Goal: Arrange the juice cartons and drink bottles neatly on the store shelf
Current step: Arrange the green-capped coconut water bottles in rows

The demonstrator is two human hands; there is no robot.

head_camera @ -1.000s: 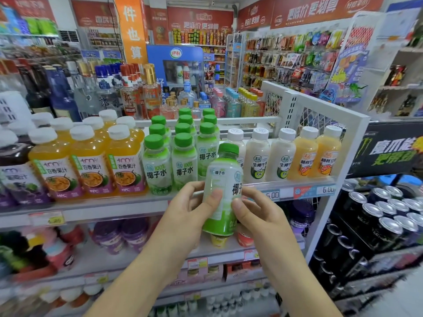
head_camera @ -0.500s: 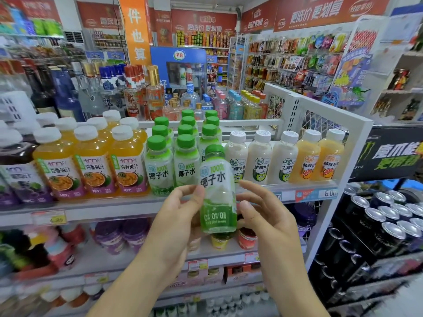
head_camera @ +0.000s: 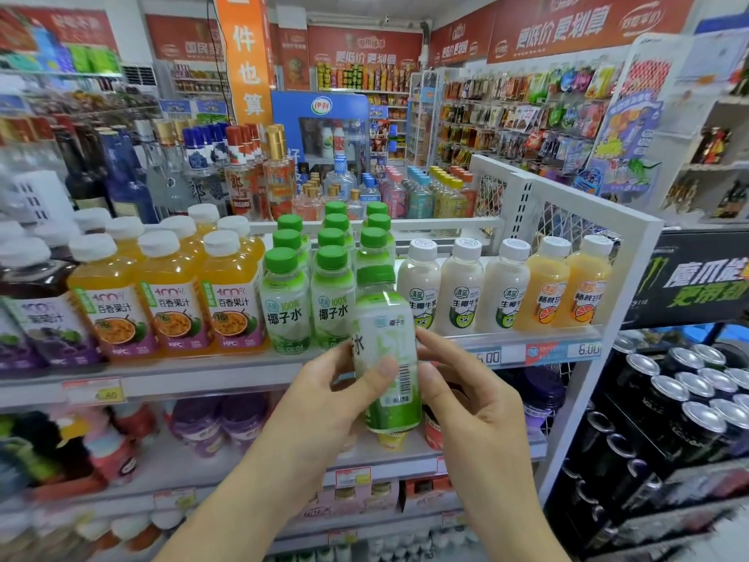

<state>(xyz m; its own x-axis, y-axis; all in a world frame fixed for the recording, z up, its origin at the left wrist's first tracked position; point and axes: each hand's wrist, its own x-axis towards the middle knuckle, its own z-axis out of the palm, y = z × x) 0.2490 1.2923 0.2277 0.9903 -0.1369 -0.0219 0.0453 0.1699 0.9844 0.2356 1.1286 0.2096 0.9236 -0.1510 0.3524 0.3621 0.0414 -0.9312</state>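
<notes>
A green-capped coconut water bottle (head_camera: pixel 385 350) is held upright in front of the white shelf (head_camera: pixel 227 373), its barcode side turned towards me. My left hand (head_camera: pixel 324 403) grips it from the left, thumb across the label. Fingertips of my right hand (head_camera: pixel 466 403) touch its right side. Behind it stand rows of matching coconut water bottles (head_camera: pixel 310 285), with a gap at the front of the right-hand row. Orange passion-fruit juice bottles (head_camera: pixel 170 294) stand to their left, white coconut milk bottles (head_camera: pixel 462 285) and two orange drinks (head_camera: pixel 567 285) to the right.
Dark grape juice bottles (head_camera: pixel 28 314) fill the shelf's left end. A white mesh panel (head_camera: pixel 567 221) closes its right end. Black drink cans (head_camera: pixel 689 399) are stacked low at the right. Lower shelves hold more bottles (head_camera: pixel 202 423). Liquor bottles (head_camera: pixel 243 172) stand behind.
The bottle has been turned in my hands: its front label faced me before, now the barcode side does. It also rose slightly towards the shelf.
</notes>
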